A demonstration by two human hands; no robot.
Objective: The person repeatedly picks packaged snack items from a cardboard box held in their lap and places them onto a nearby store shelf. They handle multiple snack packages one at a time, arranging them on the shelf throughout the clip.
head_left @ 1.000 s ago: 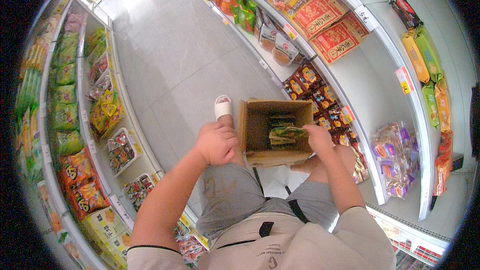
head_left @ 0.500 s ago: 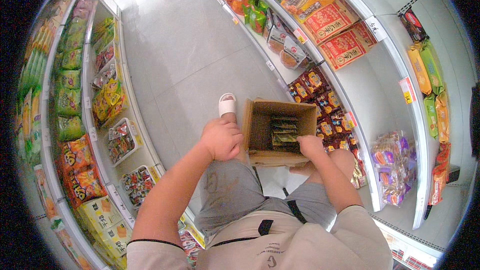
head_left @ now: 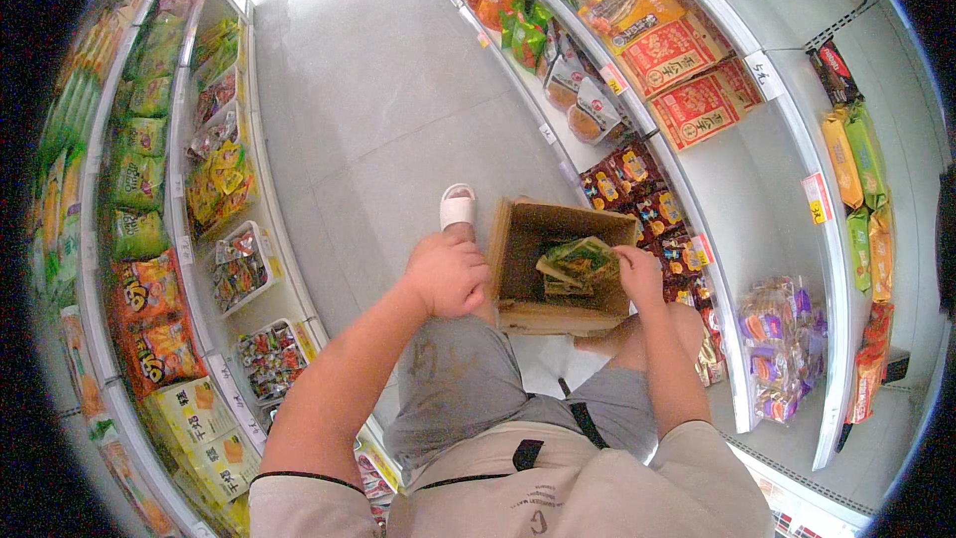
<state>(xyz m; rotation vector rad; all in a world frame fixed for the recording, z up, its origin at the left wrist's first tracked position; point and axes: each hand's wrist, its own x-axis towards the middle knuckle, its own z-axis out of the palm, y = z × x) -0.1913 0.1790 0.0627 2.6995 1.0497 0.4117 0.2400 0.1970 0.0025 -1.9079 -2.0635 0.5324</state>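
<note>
An open brown cardboard box (head_left: 518, 317) rests on my lap, holding several green snack packets. My left hand (head_left: 445, 272) grips the box's left wall. My right hand (head_left: 637, 272) is over the box's right side, fingers closed on a green packet (head_left: 580, 260) lifted above the others. My raised knee in grey shorts is below the box, and a foot in a white slipper (head_left: 457, 207) shows beyond it on the grey floor.
Store shelves run along both sides of a narrow grey aisle (head_left: 368, 110). The left shelves (head_left: 189, 229) hold green, yellow and orange snack bags and trays. The right shelves (head_left: 757, 269) hold red boxes, bagged sweets and green and orange packets, with bare white stretches.
My right hand has taken hold of a green packet and raised it out of the box. The view has tilted slightly up the aisle; my left hand stays on the box.
</note>
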